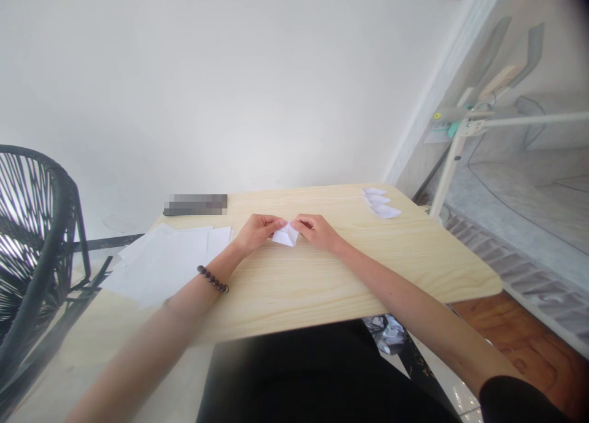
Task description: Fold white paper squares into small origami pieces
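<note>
A small folded piece of white paper [286,235] is held between my two hands, just over the middle of the light wooden table [322,288]. My left hand [258,232] pinches its left side with thumb and fingers. On the opposite side, the thumb and fingers of my right hand [316,230] grip the paper's upper right edge. Creases run across the paper, and its lower corner points toward me. The fingers partly cover its top.
White paper sheets [170,257] lie spread at the table's left. Several folded white paper pieces [384,211] sit in a row at the back right. A dark, blurred-out object [196,205] rests near the wall. A black woven chair [50,227] stands to the left.
</note>
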Motion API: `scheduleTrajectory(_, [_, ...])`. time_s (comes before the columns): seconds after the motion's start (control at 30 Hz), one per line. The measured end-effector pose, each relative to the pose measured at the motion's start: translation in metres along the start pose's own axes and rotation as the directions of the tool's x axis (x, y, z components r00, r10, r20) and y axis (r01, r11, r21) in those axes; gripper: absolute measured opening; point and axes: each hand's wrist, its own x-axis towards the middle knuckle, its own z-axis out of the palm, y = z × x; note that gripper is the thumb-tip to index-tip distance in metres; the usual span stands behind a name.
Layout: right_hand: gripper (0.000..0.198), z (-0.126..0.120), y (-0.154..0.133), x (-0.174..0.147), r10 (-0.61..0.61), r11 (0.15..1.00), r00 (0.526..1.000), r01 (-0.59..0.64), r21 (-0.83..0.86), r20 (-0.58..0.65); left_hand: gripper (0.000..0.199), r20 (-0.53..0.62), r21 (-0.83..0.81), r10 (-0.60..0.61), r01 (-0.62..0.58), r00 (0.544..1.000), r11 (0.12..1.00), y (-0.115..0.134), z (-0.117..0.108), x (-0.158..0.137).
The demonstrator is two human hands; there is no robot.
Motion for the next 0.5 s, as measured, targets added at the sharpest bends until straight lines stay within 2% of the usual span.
scheduleTrajectory(0.3, [0.033,-0.0015,0.0013,-0.0003,0.012,1.0,0.996,-0.013,-0.007,-0.09,0.038,0.043,-0.079,-0.032,0.035,0.999,0.996,0.0043,0.0019,-0.0024])
scheduleTrajectory(0.5, [0.033,-0.001,0.0027,-0.0003,0.025,1.0,0.996,-0.024,0.02,-0.086,0.04,0.087,-0.038,0.004,0.0,0.996,0.999,0.0021,-0.0006,-0.003])
